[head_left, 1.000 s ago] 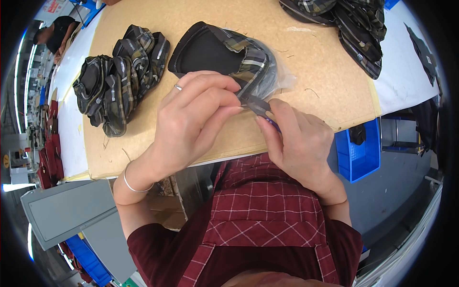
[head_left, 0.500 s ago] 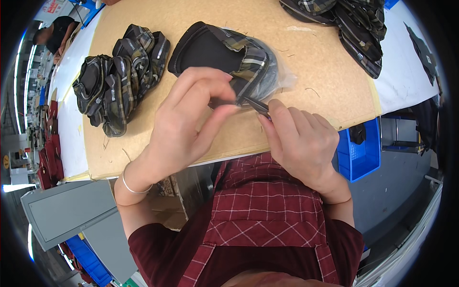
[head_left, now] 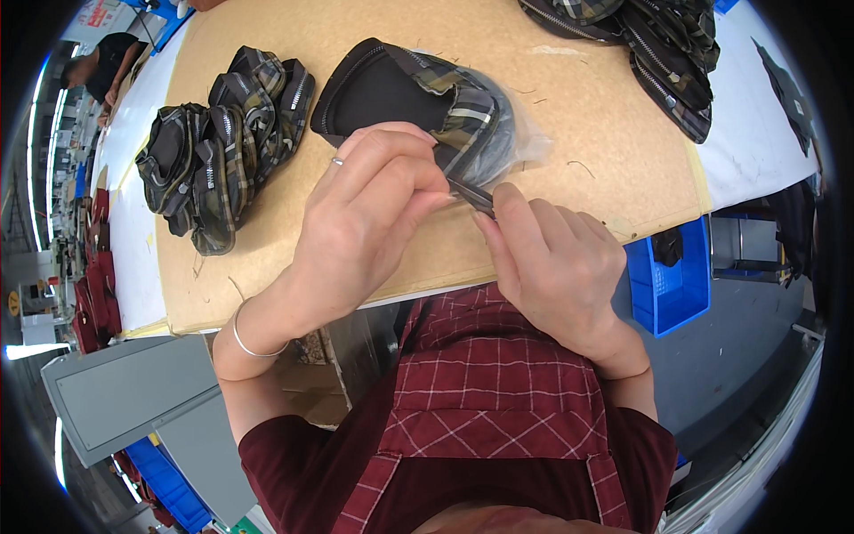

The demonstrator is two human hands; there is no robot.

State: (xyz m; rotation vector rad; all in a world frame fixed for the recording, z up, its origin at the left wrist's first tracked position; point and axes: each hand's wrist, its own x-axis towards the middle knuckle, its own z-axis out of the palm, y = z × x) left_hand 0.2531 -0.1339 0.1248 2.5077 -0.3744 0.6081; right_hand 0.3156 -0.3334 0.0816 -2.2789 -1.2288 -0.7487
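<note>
A zippered plaid fabric piece (head_left: 474, 111) with a dark lining lies on the table, a clear plastic sheet (head_left: 525, 142) showing at its right side. My left hand (head_left: 369, 200) is closed at the piece's near edge, thumb and fingertips pressed together. What lies between those fingertips is hidden. In my right hand (head_left: 560, 267) is a slim dark pointed tool (head_left: 473, 194), like tweezers or thread snips. Its tip reaches to my left fingertips at the edge of the piece.
Similar plaid pieces (head_left: 227, 147) lie bunched at the left of the tan board (head_left: 623, 187); more zippered pieces (head_left: 654, 53) are heaped at the back right. Loose thread ends dot the board. A blue bin (head_left: 685, 298) stands below the right edge. Another person (head_left: 111, 67) is at the far left.
My left thumb and fingers have come together at the tool's tip. The tool has tilted slightly; the plaid piece has hardly moved.
</note>
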